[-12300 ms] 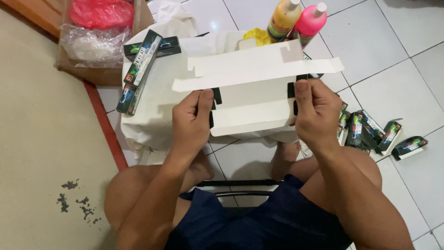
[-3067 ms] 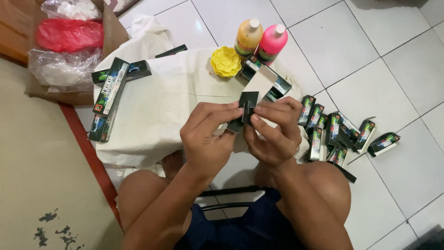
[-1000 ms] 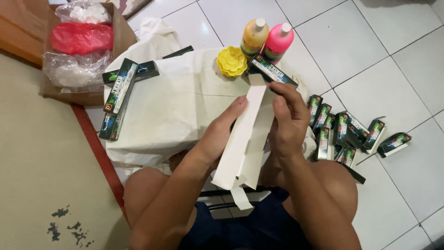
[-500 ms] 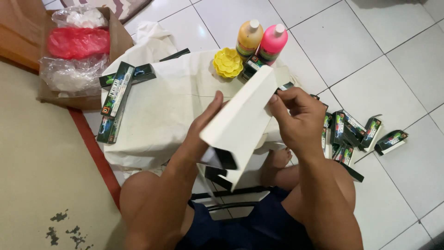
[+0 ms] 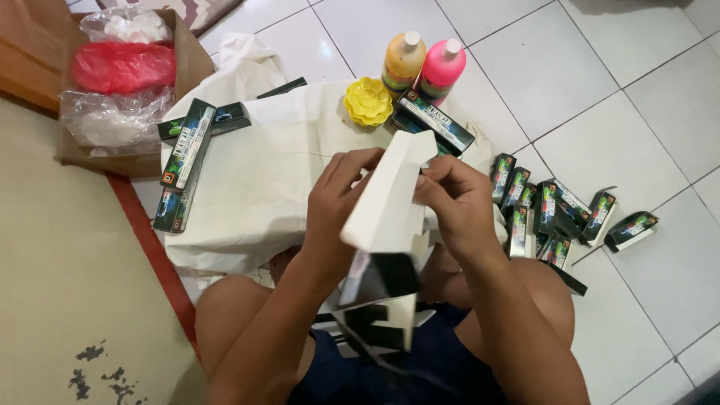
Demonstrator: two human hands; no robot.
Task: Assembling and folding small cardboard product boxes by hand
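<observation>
The floor [image 5: 600, 82] is laid w/ large white square tiles, grey grout lines running diagonally across the view. At left, a beige mat [image 5: 67, 285] is spread over the floor, edged by a red border strip [image 5: 154, 255]; dark specks are seen near its lower part. A wooden surface [image 5: 30, 45] is glimpsed at top left, and a patterned rug corner [image 5: 206, 11] at the top edge. Light is even, soft shadows only. No walls or windows are shown.
</observation>
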